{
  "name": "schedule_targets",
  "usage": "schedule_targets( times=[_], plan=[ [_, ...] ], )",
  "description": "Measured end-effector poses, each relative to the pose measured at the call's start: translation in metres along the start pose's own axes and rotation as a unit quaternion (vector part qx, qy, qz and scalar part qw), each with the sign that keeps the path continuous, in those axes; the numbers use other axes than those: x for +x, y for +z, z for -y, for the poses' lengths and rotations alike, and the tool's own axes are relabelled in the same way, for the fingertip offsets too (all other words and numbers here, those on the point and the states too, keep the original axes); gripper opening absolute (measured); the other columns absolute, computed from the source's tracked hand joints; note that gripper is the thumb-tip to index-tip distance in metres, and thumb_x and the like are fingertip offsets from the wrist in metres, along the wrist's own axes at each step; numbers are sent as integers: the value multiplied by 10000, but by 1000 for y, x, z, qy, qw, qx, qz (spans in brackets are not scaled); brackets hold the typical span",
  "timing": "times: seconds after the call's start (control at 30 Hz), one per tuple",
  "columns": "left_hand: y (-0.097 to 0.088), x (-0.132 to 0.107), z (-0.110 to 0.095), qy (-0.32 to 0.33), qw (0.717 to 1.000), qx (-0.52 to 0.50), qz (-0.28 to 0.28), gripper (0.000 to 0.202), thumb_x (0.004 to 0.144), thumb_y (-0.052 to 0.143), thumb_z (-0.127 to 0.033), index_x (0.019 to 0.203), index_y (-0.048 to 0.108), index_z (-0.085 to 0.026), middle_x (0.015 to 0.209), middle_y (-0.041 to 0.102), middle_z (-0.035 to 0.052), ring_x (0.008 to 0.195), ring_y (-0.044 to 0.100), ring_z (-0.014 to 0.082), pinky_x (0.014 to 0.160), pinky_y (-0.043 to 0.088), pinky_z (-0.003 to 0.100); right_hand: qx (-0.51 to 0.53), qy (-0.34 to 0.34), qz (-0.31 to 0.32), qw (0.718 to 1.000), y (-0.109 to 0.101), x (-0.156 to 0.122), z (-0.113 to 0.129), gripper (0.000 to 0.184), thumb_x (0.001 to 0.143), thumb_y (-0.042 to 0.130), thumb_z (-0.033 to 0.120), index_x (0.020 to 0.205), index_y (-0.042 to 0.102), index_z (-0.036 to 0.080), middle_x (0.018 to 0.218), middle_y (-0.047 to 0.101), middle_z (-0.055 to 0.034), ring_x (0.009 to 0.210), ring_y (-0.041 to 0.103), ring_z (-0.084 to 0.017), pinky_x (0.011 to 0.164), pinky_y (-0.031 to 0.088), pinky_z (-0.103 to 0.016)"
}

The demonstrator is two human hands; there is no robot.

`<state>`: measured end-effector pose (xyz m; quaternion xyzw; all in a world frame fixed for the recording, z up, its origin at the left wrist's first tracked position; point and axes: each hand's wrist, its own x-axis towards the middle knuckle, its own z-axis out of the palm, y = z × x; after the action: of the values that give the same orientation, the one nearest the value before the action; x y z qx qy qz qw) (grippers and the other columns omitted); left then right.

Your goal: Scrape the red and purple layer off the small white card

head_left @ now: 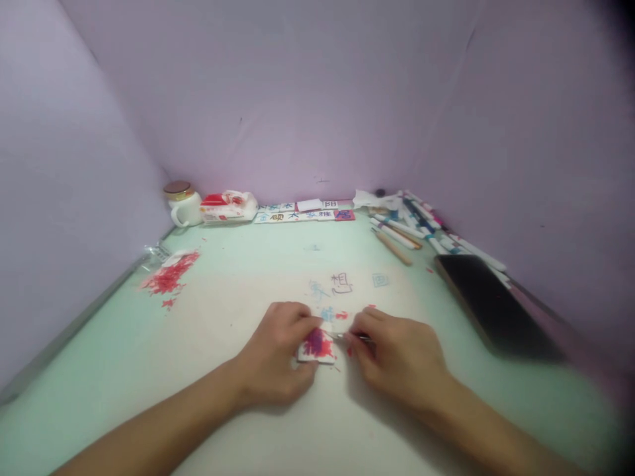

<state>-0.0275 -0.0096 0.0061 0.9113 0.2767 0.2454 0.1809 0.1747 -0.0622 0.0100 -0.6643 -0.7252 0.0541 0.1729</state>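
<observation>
A small white square tile (323,356), its face covered in red and purple, lies on the table in front of me. My left hand (278,354) grips its left side between thumb and fingers. Pinched in my right hand (397,350) is a thin metal-tipped tool (340,336), its tip at the tile's right edge. The tool's exact kind is too blurred to tell, and its far end is hidden by the hand. Just beyond the hands, blue, purple and red character marks (341,283) show on the tabletop. Red crumbs are scattered around the tile.
Red shavings (171,274) are heaped at the left, near a clear plastic wrapper (155,256). Along the back stand a lidded white mug (186,210), a wipes pack (228,207) and rows of character tiles (297,216). Markers (397,235) and a black phone (489,301) lie right.
</observation>
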Motion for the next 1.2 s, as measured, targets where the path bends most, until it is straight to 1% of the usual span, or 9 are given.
schedule_targets(
  times=[0.3,0.53,0.73,0.97,1.2],
  plan=[
    [-1,-1,1,5,1000,6,2,416,667,532,-142,1069,634,-105,1027,556,134,973,524,272,864,474,465,36,7,38,999,-1,2,-1,150,808,531,264,718,643,220,736,680,6,615,588,-161,535,227,-271],
    [1,-3,3,0,1000,8,-2,424,657,543,-141,1071,632,-115,1031,555,130,976,528,271,863,483,462,89,-22,41,995,3,4,-7,140,799,543,231,675,601,202,721,642,7,603,546,-138,554,262,-265],
    [0,-2,3,5,1000,14,-1,436,662,529,-135,1088,618,-135,1051,553,123,999,525,271,872,483,460,91,-27,59,994,0,10,-8,153,789,551,210,640,581,193,696,621,9,600,514,-129,564,267,-267],
    [-1,-2,4,6,1000,20,8,443,656,539,-136,1091,619,-151,1057,563,113,1000,532,270,877,481,455,116,-28,86,989,-4,14,-10,114,763,579,189,653,608,198,706,644,18,641,532,-135,590,292,-267],
    [-2,-2,4,11,1000,27,12,430,675,543,-165,1097,624,-148,1060,574,118,994,540,276,873,486,463,116,-46,86,988,-7,15,-11,126,760,588,162,643,608,205,690,637,27,621,526,-130,577,291,-260]
  ],
)
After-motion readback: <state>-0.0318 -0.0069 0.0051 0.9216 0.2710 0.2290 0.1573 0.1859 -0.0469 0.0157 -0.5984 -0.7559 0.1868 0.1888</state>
